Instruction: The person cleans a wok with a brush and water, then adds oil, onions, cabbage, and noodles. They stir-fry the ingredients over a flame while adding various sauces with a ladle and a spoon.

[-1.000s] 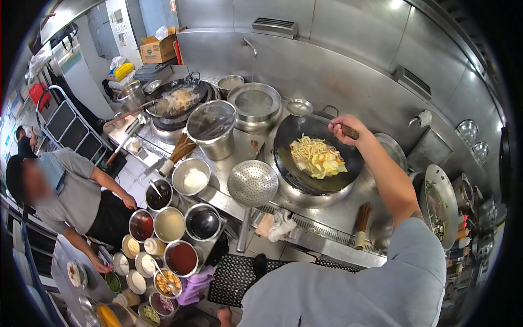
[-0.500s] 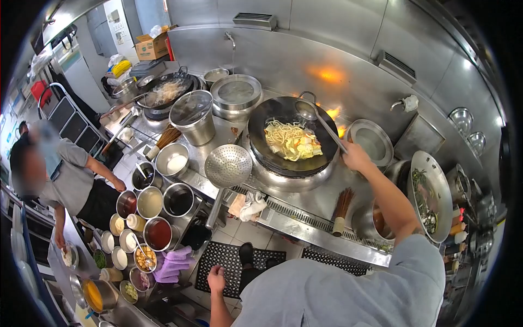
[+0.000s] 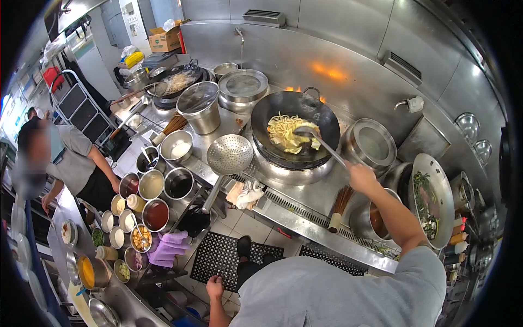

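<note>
My right hand (image 3: pixel 362 178) is wrapped round the handle of a long metal ladle (image 3: pixel 330 150). The ladle's bowl rests in the food at the right of the pile. Thick noodles (image 3: pixel 287 127) with pale yellow cabbage lie in the black wok (image 3: pixel 267 109), which sits on a burner ring with flames behind it. My left hand (image 3: pixel 215 285) hangs low over the floor mat, away from the counter, its fingers curled in; nothing shows in it.
A perforated strainer (image 3: pixel 230 155) lies left of the wok. Sauce pots (image 3: pixel 156 215) and small bowls fill the left side, where a person (image 3: pixel 81 163) stands. A second wok (image 3: pixel 180 82) bubbles behind. At right are a bamboo brush (image 3: pixel 342 203) and a large pan (image 3: pixel 433 218).
The ladle's bowl has dropped from the wok's back rim into the food, and the noodles have shifted. The other person's hand has drawn back from a plate. The view has shifted slightly.
</note>
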The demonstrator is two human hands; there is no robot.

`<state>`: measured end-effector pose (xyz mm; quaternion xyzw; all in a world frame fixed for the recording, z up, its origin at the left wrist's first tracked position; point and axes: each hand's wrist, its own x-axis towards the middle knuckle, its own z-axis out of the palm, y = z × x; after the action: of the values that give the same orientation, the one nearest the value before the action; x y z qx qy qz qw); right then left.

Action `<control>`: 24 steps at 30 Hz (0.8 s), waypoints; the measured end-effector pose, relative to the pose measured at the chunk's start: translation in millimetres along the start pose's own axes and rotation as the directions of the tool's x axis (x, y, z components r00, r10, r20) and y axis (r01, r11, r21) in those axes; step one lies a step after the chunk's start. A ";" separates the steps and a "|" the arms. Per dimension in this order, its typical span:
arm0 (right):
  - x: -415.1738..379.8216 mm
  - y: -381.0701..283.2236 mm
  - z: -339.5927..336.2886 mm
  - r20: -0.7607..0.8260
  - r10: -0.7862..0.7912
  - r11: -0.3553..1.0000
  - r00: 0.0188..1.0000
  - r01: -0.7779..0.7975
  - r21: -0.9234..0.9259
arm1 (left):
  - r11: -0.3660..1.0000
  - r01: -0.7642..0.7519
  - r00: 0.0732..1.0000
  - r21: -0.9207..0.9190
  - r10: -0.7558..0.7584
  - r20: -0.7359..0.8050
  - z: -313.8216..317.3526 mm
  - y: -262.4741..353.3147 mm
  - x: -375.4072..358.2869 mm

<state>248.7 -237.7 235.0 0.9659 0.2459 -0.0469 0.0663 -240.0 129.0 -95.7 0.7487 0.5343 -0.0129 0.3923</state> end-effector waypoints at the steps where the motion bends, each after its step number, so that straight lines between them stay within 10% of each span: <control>1: 10.2 -5.1 5.5 -0.035 0.017 1.000 0.999 -0.017 -0.003 | 1.000 0.002 1.000 0.000 -0.002 -0.007 0.2 -6.1 3.0; 7: 76.4 -47.3 39.8 -0.253 0.002 0.995 0.968 0.024 0.099 | 0.999 0.031 0.999 -0.029 -0.032 -0.034 -1.0 -8.3 -17.9; 18: -30.8 -17.5 -16.1 0.041 -0.038 0.999 0.998 0.038 0.000 | 0.981 0.191 0.979 -0.036 -0.193 -0.070 17.2 -79.8 -42.6; 24: 5.5 -11.5 49.9 -0.108 0.133 0.981 0.985 -0.115 0.156 | 0.997 0.070 0.995 0.044 -0.066 -0.077 8.6 -87.9 -24.5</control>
<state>245.1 -232.6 183.9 0.9827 0.1845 -0.0037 -0.0180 -318.3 115.1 -141.3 0.7390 0.5734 -0.0102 0.3535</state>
